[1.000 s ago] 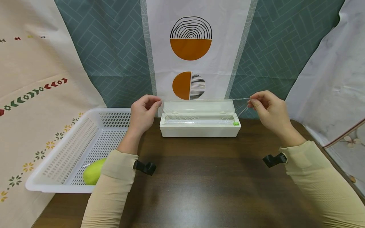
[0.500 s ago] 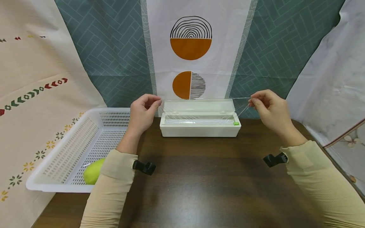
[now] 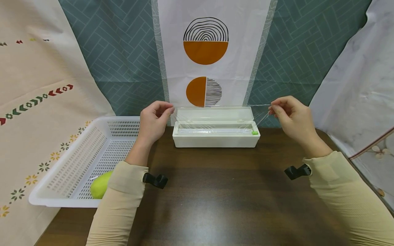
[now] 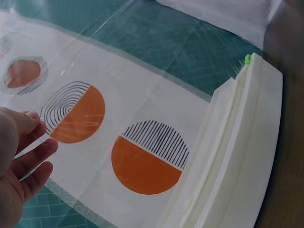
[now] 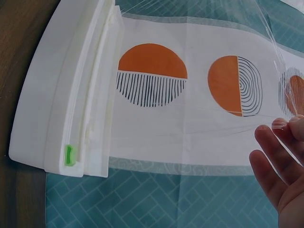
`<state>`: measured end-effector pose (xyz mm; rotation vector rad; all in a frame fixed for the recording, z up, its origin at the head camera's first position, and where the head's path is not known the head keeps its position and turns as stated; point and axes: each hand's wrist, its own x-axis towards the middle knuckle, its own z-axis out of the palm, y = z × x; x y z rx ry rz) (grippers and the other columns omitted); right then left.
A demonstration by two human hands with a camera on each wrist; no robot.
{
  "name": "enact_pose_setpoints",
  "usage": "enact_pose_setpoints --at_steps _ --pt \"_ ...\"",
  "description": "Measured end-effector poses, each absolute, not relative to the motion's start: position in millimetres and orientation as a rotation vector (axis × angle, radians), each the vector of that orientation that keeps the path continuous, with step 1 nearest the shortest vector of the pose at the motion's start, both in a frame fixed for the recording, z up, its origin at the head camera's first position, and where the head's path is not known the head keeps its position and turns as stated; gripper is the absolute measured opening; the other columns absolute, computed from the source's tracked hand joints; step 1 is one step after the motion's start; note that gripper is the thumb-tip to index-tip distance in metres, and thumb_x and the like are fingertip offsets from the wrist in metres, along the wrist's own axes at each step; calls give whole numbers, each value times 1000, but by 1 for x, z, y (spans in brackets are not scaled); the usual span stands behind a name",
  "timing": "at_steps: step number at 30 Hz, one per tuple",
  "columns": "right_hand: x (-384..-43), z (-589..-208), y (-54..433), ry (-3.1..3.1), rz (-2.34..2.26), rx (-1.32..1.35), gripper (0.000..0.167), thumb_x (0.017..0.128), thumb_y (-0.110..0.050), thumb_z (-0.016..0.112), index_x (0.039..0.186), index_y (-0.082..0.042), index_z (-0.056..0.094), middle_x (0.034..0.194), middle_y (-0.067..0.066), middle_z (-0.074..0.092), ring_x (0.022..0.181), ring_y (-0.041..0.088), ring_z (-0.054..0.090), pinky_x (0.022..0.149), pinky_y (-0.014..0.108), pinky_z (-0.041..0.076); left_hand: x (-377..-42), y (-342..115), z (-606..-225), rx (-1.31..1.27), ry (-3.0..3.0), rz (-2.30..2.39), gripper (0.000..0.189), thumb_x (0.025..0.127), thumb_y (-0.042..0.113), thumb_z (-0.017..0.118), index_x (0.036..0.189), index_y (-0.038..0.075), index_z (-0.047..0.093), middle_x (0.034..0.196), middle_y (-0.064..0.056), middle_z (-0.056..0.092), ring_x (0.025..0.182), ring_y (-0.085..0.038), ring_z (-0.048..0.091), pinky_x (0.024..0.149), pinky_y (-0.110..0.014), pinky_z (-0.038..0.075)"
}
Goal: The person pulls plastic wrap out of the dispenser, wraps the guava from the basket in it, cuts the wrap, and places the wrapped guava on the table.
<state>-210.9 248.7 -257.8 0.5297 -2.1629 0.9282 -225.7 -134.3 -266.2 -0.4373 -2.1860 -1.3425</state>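
Observation:
A long white cling film dispenser (image 3: 215,140) stands at the back of the table, its lid (image 3: 215,114) raised. Clear cling film (image 3: 261,105) stretches up out of it between the two hands. The left hand (image 3: 154,121) pinches one corner of the film between thumb and index finger, left of the dispenser. To the right, the right hand (image 3: 292,116) pinches the other corner the same way. In the right wrist view the film shows as faint creases running to the fingertips (image 5: 280,124). A green slider (image 3: 254,133) sits at the dispenser's right end.
A white perforated basket (image 3: 66,201) stands at the left, partly behind the left arm, with a green fruit-like item (image 3: 100,186) in it. Patterned cloth (image 3: 129,51) hangs behind the dark wooden table (image 3: 215,191).
The right hand has risen slightly, and the left hand has shifted a little up and left. Both keep their pinch on the film; the dispenser and basket look the same.

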Motion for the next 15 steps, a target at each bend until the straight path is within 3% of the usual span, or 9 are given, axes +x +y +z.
enact_pose_setpoints --at_steps 4,6,15 --pt "-210 -256 248 -2163 933 522 10 91 -5 60 98 1 64 82 4 68 70 -10 60 67 4 45 -225 -134 -266 -439 -2183 -1346 17 91 15 63 100 2 69 93 -13 69 72 -8 54 63 -14 43" --pt "-209 -256 248 -2160 942 522 10 91 -5 59 98 0 65 82 5 68 70 -10 60 67 4 45 -225 -134 -265 -440 -2183 -1349 17 91 15 63 100 2 69 93 -13 69 72 -7 54 63 -14 43" --pt "-209 -256 248 -2149 965 528 10 91 -3 59 97 2 64 82 -20 61 70 -11 59 67 4 45 -224 -135 -265 -444 -2171 -1351 17 90 14 63 100 1 69 92 -14 69 71 -6 53 62 -14 42"
